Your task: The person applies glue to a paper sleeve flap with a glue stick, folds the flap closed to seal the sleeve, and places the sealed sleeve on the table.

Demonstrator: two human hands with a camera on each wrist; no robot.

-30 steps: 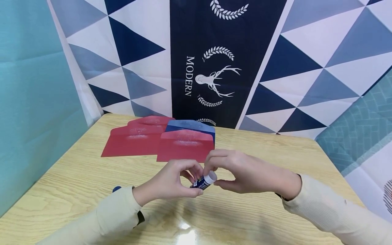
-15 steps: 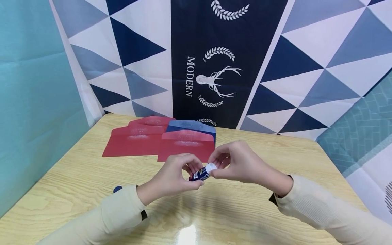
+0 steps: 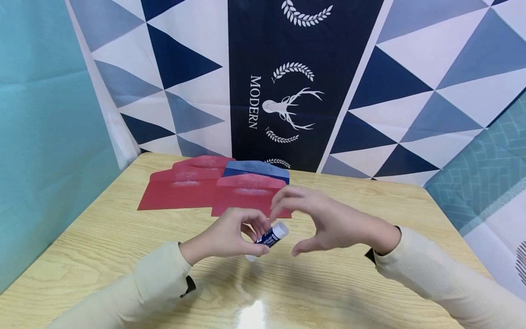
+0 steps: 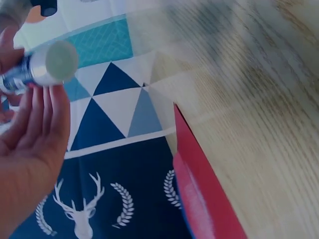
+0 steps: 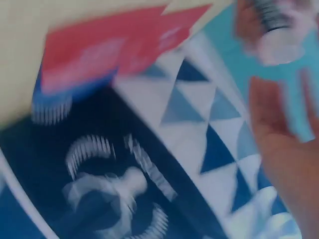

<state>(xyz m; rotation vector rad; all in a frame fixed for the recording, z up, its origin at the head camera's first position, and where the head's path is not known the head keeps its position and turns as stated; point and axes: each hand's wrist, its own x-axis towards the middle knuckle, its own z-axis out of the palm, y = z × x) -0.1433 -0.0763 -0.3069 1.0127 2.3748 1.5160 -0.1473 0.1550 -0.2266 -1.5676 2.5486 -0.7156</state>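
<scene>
My left hand [image 3: 234,233] holds a glue stick [image 3: 269,236] between thumb and fingers. Its dark blue labelled barrel is tilted, with a white end pointing up to the right. A small whitish part shows below the left thumb. Close by on the right, my right hand [image 3: 320,219] is apart from the stick, thumb and fingers spread. In the left wrist view the white end of the glue stick [image 4: 57,63] faces the camera above the left palm [image 4: 32,144]. The right wrist view is blurred; the right hand [image 5: 286,129] is below the glue stick [image 5: 279,37].
Behind the hands, several envelopes lie on the wooden table [image 3: 102,237], flaps up with white smears: a front red envelope [image 3: 250,196], a left red envelope [image 3: 176,194], another red envelope behind, and a blue envelope [image 3: 256,168]. A patterned cloth [image 3: 193,68] hangs behind.
My right hand's fingers have come off the white end and spread apart. The left hand still holds the glue stick. A round blue thing by the left sleeve no longer shows.
</scene>
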